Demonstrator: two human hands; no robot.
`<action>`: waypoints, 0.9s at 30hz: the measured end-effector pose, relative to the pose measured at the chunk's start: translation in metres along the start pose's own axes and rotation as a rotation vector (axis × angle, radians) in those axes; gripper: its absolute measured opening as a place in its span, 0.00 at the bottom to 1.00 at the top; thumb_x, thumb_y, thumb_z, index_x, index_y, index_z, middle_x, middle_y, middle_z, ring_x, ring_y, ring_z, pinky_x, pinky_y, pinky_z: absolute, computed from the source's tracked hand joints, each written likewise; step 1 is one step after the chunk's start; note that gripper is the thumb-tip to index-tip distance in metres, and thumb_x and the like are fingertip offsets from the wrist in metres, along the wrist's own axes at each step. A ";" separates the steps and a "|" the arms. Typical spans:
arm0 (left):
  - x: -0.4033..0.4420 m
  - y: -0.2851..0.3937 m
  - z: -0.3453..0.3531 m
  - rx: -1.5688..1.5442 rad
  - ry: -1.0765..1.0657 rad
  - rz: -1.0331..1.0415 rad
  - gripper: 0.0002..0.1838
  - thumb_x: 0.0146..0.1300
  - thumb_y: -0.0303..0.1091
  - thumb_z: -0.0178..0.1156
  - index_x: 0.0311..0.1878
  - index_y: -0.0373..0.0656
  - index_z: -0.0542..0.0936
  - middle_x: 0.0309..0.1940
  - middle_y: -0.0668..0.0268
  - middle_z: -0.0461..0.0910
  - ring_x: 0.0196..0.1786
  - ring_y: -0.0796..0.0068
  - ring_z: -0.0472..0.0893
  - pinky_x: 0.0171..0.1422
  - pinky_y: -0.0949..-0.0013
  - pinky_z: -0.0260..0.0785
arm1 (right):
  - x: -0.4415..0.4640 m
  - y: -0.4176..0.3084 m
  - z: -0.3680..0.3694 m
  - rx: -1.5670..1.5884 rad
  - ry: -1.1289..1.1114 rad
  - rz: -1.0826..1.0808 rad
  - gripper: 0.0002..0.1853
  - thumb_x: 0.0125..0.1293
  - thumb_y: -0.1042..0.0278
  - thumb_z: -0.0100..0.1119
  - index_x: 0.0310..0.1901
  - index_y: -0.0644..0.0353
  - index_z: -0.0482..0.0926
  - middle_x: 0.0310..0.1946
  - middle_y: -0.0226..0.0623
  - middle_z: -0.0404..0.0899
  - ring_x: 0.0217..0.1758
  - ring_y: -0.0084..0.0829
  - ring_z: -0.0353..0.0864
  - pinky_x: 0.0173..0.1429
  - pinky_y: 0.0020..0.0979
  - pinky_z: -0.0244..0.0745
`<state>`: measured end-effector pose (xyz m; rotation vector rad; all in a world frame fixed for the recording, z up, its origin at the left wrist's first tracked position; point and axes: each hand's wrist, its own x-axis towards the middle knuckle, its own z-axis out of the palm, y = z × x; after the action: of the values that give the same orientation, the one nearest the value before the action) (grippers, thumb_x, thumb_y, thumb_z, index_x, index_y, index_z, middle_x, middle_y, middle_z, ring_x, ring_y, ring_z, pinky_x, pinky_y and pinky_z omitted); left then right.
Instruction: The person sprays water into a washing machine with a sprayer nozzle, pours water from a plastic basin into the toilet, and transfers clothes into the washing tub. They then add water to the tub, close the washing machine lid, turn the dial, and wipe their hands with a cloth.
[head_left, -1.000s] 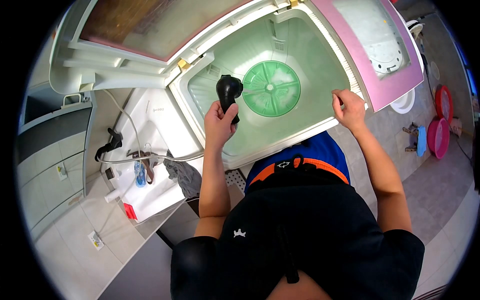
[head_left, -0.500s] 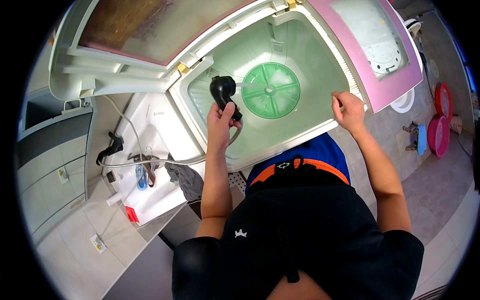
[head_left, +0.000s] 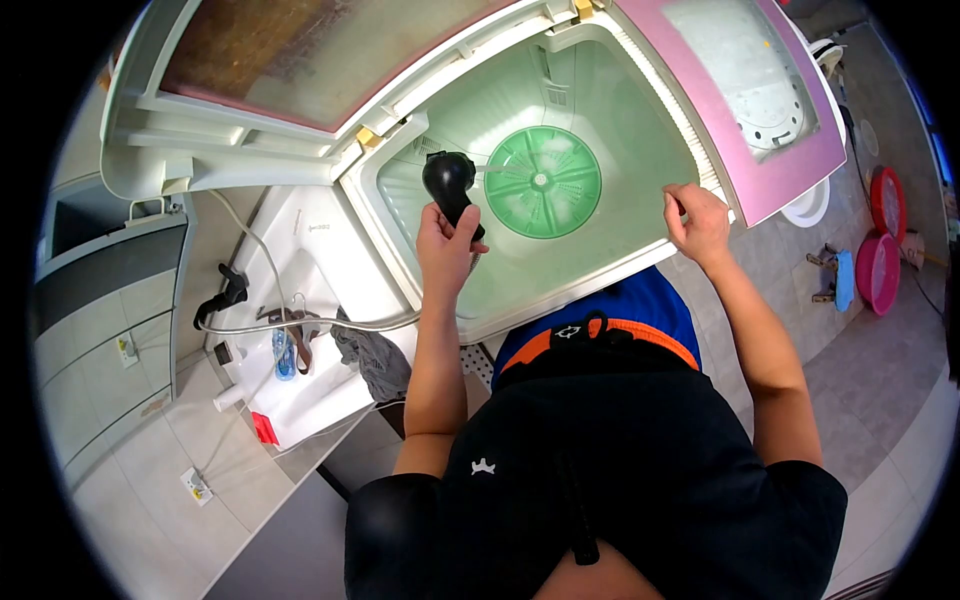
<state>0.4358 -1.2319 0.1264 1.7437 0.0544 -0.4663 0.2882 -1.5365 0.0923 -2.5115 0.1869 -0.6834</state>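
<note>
My left hand [head_left: 448, 246] is wrapped round the handle of a black shower head [head_left: 449, 178], held over the left part of an open washing machine tub [head_left: 640, 130]. A thin stream of water leaves the head towards the green round pulsator [head_left: 543, 182] at the tub's bottom. From the handle a metal hose [head_left: 350, 323] runs left, partly hidden by my hand and forearm. My right hand [head_left: 697, 222] is at the tub's front right edge, fingers curled in and thumb bent, with nothing visible in them.
A raised lid [head_left: 300, 60] stands at the back left; a pink lid [head_left: 720, 120] covers the machine's right side. The white sink [head_left: 310, 400] at left holds a grey cloth [head_left: 375, 355] and a blue bottle [head_left: 284, 355]. Pink basin [head_left: 878, 272] and red basin [head_left: 886, 200] are at right.
The shower head and my left hand have shifted very slightly right, with the wrist turned a little. My right hand has stayed in place.
</note>
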 end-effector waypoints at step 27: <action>0.007 -0.005 -0.006 0.005 -0.061 0.025 0.15 0.63 0.34 0.62 0.46 0.39 0.69 0.32 0.68 0.71 0.31 0.80 0.75 0.31 0.71 0.81 | 0.001 -0.001 -0.001 0.005 0.008 -0.001 0.01 0.54 0.76 0.60 0.29 0.59 0.79 0.18 0.34 0.73 0.19 0.32 0.74 0.25 0.32 0.69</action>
<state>0.4422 -1.2269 0.1206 1.7325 -0.0115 -0.5013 0.2885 -1.5364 0.0934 -2.5050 0.1866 -0.6932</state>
